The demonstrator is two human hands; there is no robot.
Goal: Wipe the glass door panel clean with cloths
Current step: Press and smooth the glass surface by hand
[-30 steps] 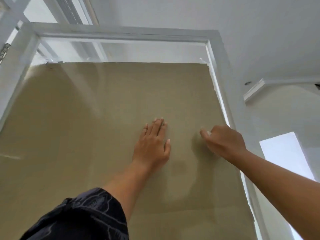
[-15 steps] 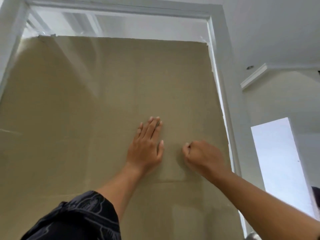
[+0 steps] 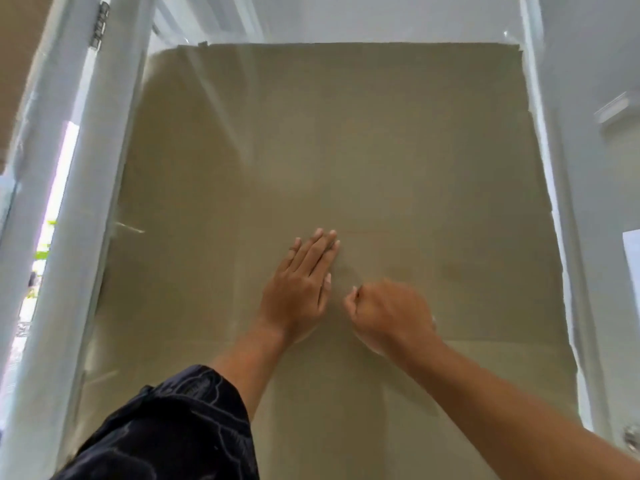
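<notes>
The glass door panel [image 3: 346,150] fills the view, with flat brown sheeting behind it and faint streaks on the glass. My left hand [image 3: 301,289] lies flat on the glass near the middle, fingers straight and together, pointing up. Just to its right, my right hand [image 3: 388,313] is curled into a fist against the glass. A small pale scrap of cloth [image 3: 433,319] peeks out at its right edge; the rest of the cloth is hidden in the fist.
A white door frame [image 3: 86,202] borders the panel on the left, with a hinge [image 3: 100,26] near the top and a bright gap to the outside [image 3: 52,220]. A white frame edge [image 3: 554,168] runs down the right, with a metal knob [image 3: 632,436] low down.
My right hand has slid left and down across the glass, ending close beside my left hand. My left hand has stayed flat. The view has swung left, showing the hinge side.
</notes>
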